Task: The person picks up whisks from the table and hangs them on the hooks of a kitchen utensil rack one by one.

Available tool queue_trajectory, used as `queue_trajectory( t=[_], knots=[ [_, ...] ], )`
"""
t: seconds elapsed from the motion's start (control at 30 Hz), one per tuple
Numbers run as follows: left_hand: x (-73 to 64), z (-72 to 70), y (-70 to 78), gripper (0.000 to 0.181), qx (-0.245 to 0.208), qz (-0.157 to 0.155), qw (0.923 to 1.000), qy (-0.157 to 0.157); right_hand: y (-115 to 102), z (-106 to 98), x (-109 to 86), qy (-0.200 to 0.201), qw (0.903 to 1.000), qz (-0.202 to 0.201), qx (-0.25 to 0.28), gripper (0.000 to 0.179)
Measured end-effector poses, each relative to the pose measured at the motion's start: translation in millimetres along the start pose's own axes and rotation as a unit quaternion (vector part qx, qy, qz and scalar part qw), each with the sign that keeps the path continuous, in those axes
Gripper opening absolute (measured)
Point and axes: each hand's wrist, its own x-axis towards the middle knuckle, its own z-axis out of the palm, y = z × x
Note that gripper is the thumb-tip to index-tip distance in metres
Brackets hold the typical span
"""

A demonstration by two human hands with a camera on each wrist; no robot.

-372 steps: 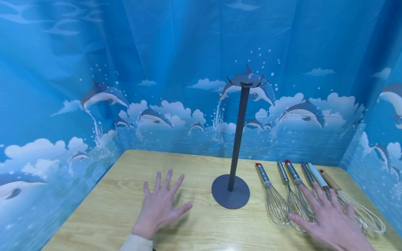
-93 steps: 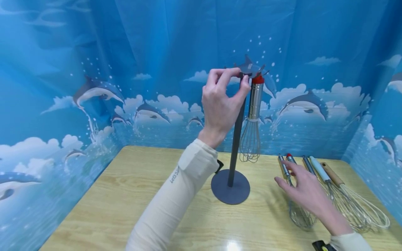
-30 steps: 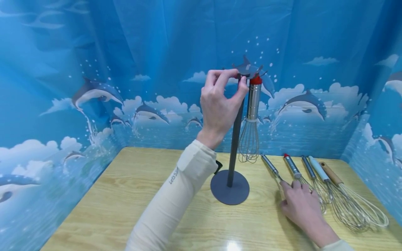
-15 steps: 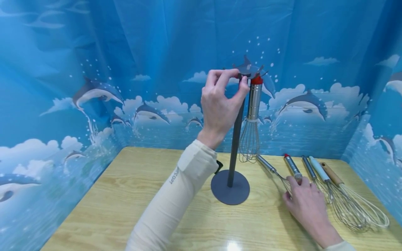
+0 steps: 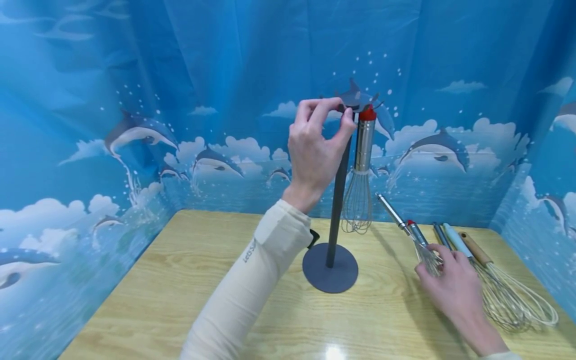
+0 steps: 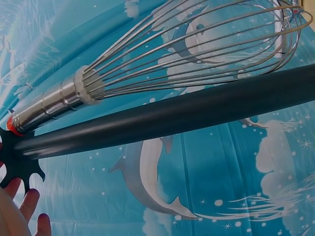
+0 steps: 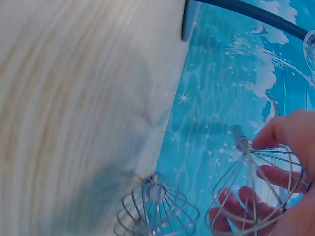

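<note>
My left hand (image 5: pixel 315 147) pinches the hooked top of a dark upright stand (image 5: pixel 339 200) between thumb and fingers. A steel whisk with a red cap (image 5: pixel 364 145) hangs from one hook, close beside the pole; the left wrist view shows this hanging whisk (image 6: pixel 54 103) alongside it. My right hand (image 5: pixel 454 290) grips a steel-handled whisk (image 5: pixel 392 212) by its wire loops, partly hidden by the fingers. Its handle tilts up and left, above the table. In the right wrist view, fingers curl round the wires of this whisk (image 7: pixel 248 189).
Other whisks lie on the wooden table (image 5: pixel 216 280) at the right: one red-capped (image 5: pixel 417 232), one dark-handled (image 5: pixel 442 235), one light blue (image 5: pixel 456 240), one wood-handled (image 5: pixel 477 248). The stand's round base (image 5: pixel 330 270) sits mid-table. A dolphin-print curtain (image 5: pixel 270 75) surrounds the table.
My right hand has taken hold of the leftmost table whisk, and its handle has risen off the table. Earlier, the red-capped whisk went from table to hook. My left hand stays at the stand's top.
</note>
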Motion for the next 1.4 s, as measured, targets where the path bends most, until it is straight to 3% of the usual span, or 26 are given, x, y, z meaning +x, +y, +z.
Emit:
queue_trajectory(
  t=[0.37, 0.5, 0.63, 0.73, 0.87, 1.07, 1.17, 1.27, 1.4],
  knots=[
    [-1.4, 0.1, -1.5, 0.025, -0.004, 0.005, 1.0, 0.0, -7.0, -7.3, 1.6, 0.089, 0.9877, 0.069, 0.109, 0.04],
    [-1.9, 0.4, -2.1, 0.025, -0.007, 0.003, 1.0, -0.001, -8.3, -9.4, 2.1, 0.102, 0.9771, 0.096, 0.161, 0.039],
    [-2.3, 0.7, -3.3, 0.025, -0.015, 0.004, 0.9999, 0.0, -11.1, -9.9, 2.3, 0.113, 0.9599, 0.108, 0.232, 0.04],
    [-2.1, 1.2, -3.9, 0.025, -0.022, 0.005, 0.9997, 0.001, -15.0, -11.1, 2.0, 0.138, 0.9454, 0.085, 0.282, 0.041],
    [-1.4, 1.9, -4.6, 0.025, -0.033, 0.005, 0.9994, 0.003, -20.7, -15.5, 2.5, 0.174, 0.9278, 0.026, 0.329, 0.041],
    [-1.8, 1.4, -5.0, 0.025, -0.05, -0.008, 0.9987, 0.0, -27.2, -23.2, 5.2, 0.181, 0.8999, -0.025, 0.396, 0.044],
    [-1.7, 1.2, -4.8, 0.025, -0.056, -0.014, 0.9983, -0.003, -29.2, -24.5, 6.6, 0.192, 0.889, -0.054, 0.412, 0.046],
    [-1.9, 1.3, -4.9, 0.025, -0.062, -0.02, 0.9979, -0.006, -31.0, -23.9, 8.7, 0.209, 0.8712, -0.094, 0.434, 0.047],
    [-1.6, 1.5, -5.6, 0.024, -0.079, -0.026, 0.9965, -0.007, -35.5, -24.2, 12.9, 0.235, 0.8601, -0.137, 0.432, 0.047]
  ],
)
